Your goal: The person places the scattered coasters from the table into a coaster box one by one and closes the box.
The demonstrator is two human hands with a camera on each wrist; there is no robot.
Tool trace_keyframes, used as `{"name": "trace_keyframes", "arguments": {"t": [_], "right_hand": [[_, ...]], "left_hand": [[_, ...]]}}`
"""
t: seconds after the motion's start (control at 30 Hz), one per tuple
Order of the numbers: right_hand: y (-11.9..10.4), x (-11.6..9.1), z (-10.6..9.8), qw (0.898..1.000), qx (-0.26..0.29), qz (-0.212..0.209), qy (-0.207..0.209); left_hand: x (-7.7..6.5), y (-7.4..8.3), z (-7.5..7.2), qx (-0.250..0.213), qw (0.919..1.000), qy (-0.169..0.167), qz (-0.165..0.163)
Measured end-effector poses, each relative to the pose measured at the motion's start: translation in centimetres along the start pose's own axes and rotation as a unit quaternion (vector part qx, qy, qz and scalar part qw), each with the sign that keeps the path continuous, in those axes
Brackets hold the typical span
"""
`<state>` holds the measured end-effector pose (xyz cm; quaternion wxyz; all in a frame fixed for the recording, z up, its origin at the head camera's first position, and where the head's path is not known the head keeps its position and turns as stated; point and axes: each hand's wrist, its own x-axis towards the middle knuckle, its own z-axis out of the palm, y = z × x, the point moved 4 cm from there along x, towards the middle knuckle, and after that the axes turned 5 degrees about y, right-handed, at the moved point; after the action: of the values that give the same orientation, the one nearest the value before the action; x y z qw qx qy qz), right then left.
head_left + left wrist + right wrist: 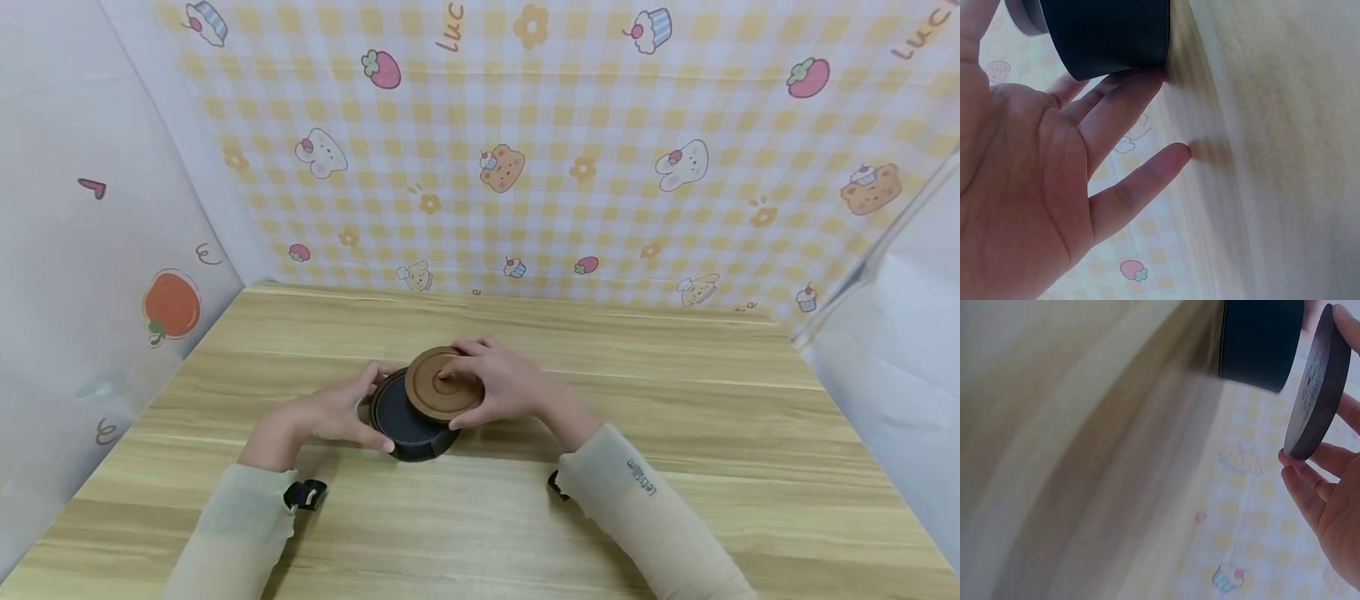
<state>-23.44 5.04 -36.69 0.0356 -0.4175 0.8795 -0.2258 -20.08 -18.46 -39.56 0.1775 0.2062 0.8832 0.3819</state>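
A round black coaster holder (422, 451) stands on the wooden table, with a dark inside and a notch in its near wall. My left hand (341, 410) grips it from the left, thumb at the near side and fingers round the back. In the left wrist view, fingertips press the smooth holder wall (1113, 34) while the little finger reaches to the tabletop. Above the holder's right part, my right hand (510, 383) holds a brown round wooden coaster (429, 393) by its edges, index fingertip over its ringed top. The coaster (1321, 381) is tilted and apart from the holder in the right wrist view.
The wood-grain table (645, 383) reaches back to a yellow checked cloth (555, 217) with cartoon prints. White sheets hang at the left and right. Black straps (306, 496) are worn at both wrists.
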Motion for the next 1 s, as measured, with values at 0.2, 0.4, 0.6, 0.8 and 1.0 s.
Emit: {"name": "trace_keyframes", "arguments": {"t": [0.2, 0.4, 0.6, 0.8, 1.0], "right_hand": [[-1.4, 1.1, 1.0, 1.000, -0.005, -0.020, -0.012], [-2.2, 1.8, 2.1, 0.999, -0.019, -0.028, -0.032], [-2.5, 2.1, 2.6, 0.998, -0.025, -0.031, -0.041], [-2.7, 2.2, 2.8, 0.998, -0.038, -0.031, -0.048], [-2.9, 2.2, 2.9, 0.997, -0.053, -0.036, -0.046]], "left_hand": [[0.0, 0.1, 0.0, -0.011, 0.9999, -0.003, 0.010], [0.0, 0.1, -0.1, -0.012, 0.9998, -0.002, 0.016], [0.0, 0.0, 0.0, -0.012, 0.9997, -0.003, 0.022], [0.0, 0.0, 0.0, -0.009, 0.9997, -0.003, 0.024], [0.2, 0.0, 0.0, -0.015, 0.9993, -0.001, 0.035]]}}
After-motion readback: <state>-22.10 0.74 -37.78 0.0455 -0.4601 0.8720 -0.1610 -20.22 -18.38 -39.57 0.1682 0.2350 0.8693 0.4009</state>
